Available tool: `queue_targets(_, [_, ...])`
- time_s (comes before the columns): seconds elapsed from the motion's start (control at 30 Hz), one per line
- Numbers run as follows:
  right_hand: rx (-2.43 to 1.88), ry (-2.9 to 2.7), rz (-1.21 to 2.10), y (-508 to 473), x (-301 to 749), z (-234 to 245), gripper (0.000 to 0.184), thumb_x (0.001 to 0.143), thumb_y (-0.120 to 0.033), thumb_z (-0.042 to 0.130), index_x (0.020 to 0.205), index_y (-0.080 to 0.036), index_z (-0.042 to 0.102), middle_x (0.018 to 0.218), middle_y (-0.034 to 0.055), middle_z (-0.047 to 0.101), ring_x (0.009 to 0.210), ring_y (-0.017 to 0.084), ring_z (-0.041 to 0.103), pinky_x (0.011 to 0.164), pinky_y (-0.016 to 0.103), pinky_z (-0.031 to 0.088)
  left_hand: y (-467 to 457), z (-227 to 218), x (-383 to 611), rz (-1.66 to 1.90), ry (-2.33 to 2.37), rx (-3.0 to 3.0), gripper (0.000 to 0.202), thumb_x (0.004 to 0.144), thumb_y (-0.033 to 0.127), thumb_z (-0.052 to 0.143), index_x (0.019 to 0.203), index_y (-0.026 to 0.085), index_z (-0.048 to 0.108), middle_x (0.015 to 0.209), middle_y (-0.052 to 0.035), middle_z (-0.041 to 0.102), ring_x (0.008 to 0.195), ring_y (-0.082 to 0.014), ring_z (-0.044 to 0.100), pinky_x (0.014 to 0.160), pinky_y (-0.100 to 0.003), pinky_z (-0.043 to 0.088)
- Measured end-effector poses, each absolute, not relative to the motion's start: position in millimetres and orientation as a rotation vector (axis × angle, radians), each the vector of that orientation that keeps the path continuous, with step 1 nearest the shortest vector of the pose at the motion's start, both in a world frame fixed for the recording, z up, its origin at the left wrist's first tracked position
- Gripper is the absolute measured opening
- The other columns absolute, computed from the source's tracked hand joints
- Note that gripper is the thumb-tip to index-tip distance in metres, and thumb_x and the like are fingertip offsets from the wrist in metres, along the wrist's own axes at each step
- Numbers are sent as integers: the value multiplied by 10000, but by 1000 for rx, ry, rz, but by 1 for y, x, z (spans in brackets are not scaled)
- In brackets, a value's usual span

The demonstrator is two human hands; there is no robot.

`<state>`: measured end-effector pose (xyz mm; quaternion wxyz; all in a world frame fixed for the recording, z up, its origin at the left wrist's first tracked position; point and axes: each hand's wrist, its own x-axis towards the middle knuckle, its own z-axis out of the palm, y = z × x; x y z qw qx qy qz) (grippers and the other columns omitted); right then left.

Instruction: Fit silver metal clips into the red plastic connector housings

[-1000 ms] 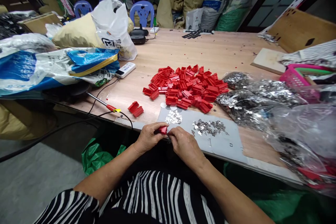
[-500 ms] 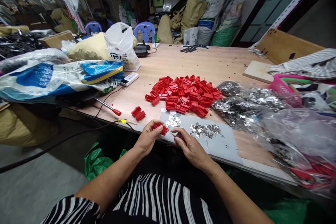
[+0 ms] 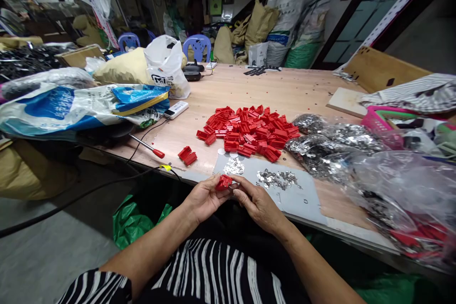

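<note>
My left hand (image 3: 204, 198) is closed on a red plastic part (image 3: 224, 182), a small trough-like piece, just over the table's front edge. Against the right side of that part, my right hand (image 3: 254, 198) pinches a small thin metal piece (image 3: 231, 187), mostly hidden by the fingers. Just beyond both hands are a pile of tiny shiny metal pieces (image 3: 234, 166) and a second, darker scatter of small metal pieces (image 3: 279, 179), both on a grey mat (image 3: 302, 198). Behind them spreads a heap of red plastic parts (image 3: 249, 129). Two more red parts (image 3: 187, 156) lie apart on the left.
Clear bags of metal pieces (image 3: 320, 149) crowd the right side, beside a pink basket (image 3: 374, 121). At left are a red-tipped metal rod (image 3: 156, 152), a white power strip (image 3: 176, 109) and a blue-and-white sack (image 3: 60, 107). A black cable (image 3: 89, 194) hangs past the front edge.
My hands have come together and slightly lower. The red part is turned, and the metal piece in my right hand, apart from it before, is now against it.
</note>
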<state>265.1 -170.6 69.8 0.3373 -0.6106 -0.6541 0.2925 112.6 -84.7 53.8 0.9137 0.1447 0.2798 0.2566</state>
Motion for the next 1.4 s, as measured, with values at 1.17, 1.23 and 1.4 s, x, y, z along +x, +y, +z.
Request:
queue_targets(1.17, [-2450, -1491, 164, -84, 335, 51, 257, 883, -345, 491, 1050, -209, 631, 863, 88, 711, 814, 247, 656, 668, 314, 443, -42, 20, 88, 1113, 866, 1154, 635, 777, 230, 689, 1348, 364, 445, 1542, -16, 270, 1188, -212, 560, 945, -268, 486])
queue_targets(1.23, [-2361, -1474, 190, -91, 332, 55, 225, 881, -337, 494, 1012, -212, 628, 834, 57, 706, 792, 221, 649, 672, 297, 442, -45, 19, 87, 1164, 877, 1264, 596, 788, 216, 676, 1328, 366, 472, 1552, -10, 249, 1237, -213, 521, 987, -269, 453])
queue_targets(1.4, [-1844, -1610, 480, -124, 301, 66, 191, 888, -348, 497, 911, -214, 631, 774, 10, 679, 689, 164, 608, 652, 260, 450, -59, 22, 95, 1031, 846, 1271, 514, 773, 265, 696, 1266, 282, 550, 1424, -77, 450, 1186, -228, 547, 915, -295, 498])
